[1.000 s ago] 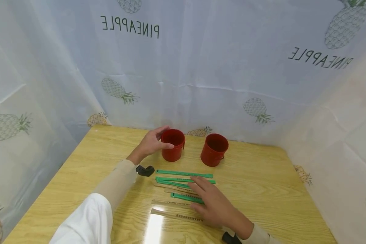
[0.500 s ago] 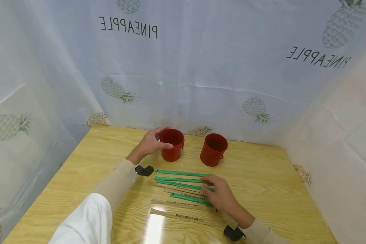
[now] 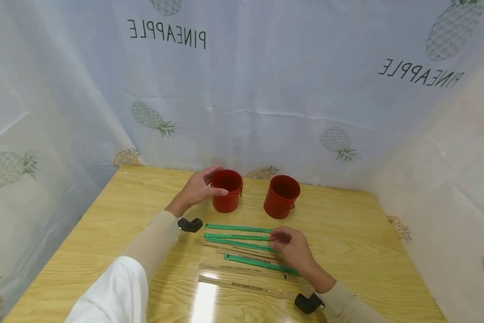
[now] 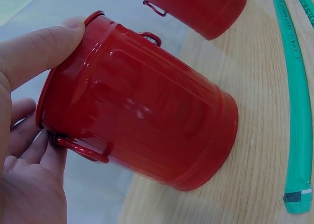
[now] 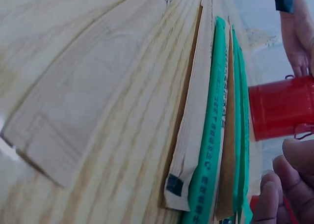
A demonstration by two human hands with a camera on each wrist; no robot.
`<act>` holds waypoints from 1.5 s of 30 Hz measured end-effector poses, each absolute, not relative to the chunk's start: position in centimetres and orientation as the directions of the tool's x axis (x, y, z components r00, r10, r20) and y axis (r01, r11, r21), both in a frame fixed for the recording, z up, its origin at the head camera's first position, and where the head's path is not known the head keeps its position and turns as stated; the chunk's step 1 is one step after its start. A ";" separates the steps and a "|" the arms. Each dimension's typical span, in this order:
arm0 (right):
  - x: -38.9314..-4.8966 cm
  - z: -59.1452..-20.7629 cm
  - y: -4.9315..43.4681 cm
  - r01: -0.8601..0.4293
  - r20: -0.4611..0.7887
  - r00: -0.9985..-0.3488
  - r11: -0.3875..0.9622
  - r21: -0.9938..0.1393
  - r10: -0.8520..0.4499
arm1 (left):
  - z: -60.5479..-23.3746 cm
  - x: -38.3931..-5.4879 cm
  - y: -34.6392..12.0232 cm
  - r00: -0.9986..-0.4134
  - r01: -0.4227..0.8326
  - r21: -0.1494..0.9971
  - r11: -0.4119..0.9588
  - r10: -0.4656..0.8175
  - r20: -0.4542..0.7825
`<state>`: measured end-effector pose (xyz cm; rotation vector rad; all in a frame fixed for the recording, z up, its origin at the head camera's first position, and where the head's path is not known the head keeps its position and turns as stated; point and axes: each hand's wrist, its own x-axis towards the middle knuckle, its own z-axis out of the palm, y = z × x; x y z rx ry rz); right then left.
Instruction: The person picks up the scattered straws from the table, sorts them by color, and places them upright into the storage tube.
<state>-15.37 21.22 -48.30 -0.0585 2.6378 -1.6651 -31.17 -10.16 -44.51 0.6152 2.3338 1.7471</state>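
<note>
My left hand (image 3: 197, 186) grips the left red bucket (image 3: 225, 204) at its rim. In the left wrist view its thumb (image 4: 46, 49) lies on the near side of the rim, and the other fingers are behind, partly hidden by the bucket. Over the right ends of several green-wrapped straws (image 3: 237, 228) is my right hand (image 3: 296, 249), fingers loosely bent. The right wrist view shows its fingertips (image 5: 267, 204) beside the straw ends, with no straw visible between thumb and fingers. Several brown-wrapped straws (image 3: 242, 286) lie among and below the green ones.
A second red bucket (image 3: 277, 208) stands upright to the right of the gripped one. Both are near the back edge of the wooden table (image 3: 338, 242), close to a white pineapple-print curtain (image 3: 266, 89). Curtain also hangs at both sides.
My right hand has moved right and away from me, from above the straws to their right ends, its fingers drawing closer together. The left hand has stayed on the bucket.
</note>
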 end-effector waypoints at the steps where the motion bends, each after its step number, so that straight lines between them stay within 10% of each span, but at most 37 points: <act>1: -15.4 -48.4 21.2 0.002 -0.015 -1.000 0.440 -0.898 -0.026 | -44.5 -31.2 -10.1 -0.901 0.226 0.947 0.229 0.419 0.114; 45: -16.1 -49.3 22.5 -0.407 0.017 -0.872 0.704 -0.582 -0.489 | -44.3 -30.8 -10.3 -0.893 0.231 0.949 0.216 0.433 0.119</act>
